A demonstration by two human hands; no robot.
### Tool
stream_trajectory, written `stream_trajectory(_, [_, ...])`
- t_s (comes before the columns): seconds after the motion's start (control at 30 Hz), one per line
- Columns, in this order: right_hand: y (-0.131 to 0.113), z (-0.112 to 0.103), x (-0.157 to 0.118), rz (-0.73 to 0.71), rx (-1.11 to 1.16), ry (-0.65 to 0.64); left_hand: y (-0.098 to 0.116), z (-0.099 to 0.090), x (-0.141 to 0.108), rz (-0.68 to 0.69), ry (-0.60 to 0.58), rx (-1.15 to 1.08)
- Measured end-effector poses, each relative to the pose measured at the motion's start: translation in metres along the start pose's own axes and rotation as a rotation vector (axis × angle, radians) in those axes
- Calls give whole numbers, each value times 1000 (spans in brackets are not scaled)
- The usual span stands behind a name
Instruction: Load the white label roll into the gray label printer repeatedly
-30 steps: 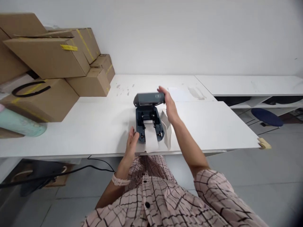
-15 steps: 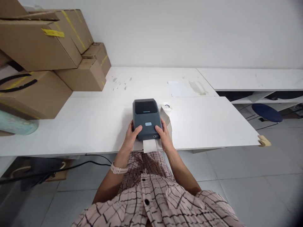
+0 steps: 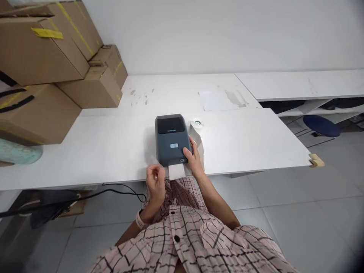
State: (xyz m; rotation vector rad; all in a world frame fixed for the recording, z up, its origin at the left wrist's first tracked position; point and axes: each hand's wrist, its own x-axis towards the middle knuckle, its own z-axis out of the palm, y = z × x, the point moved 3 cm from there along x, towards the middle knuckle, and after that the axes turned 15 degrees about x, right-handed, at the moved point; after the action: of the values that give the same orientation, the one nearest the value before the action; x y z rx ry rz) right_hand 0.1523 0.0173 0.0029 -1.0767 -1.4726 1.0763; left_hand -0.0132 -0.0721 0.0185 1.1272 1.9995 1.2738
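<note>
A dark grey-blue label printer [image 3: 171,146] stands on the white table near its front edge, with a dark window on top and a pale button below it. A white label strip [image 3: 176,171] sticks out of its front and over the table edge. My right hand [image 3: 193,157] grips the printer's front right corner, thumb on top and fingers along the side. Just left of the label strip, my left hand [image 3: 156,182] is off the printer, its fingers curled in; I see nothing held in it. Behind my right hand, a small label roll [image 3: 197,124] lies beside the printer with a backing strip trailing forward.
Stacked cardboard boxes [image 3: 42,57] fill the table's left side, with a mint-green patterned object [image 3: 19,151] in front. A paper sheet [image 3: 210,100] lies farther back. Black cables [image 3: 113,190] hang below the front edge. A blue stool [image 3: 321,126] stands at the right.
My left hand has let go of the printer's left side and drawn down toward me, fingers curling. My right hand still grips the printer. The whole view has shifted slightly.
</note>
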Motion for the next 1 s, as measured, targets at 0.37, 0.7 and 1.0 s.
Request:
stream_trajectory(0.37, [-28, -1, -5, -70, -12, 217, 23, 17, -3, -204, -735, -238])
stream_trajectory(0.7, [-85, 24, -8, -401, -521, -45, 5, -20, 10, -8, -135, -40])
stream_trajectory(1.0, [-68, 5, -23, -336, -241, 92, 18, 6, 30, 36, -246, -123])
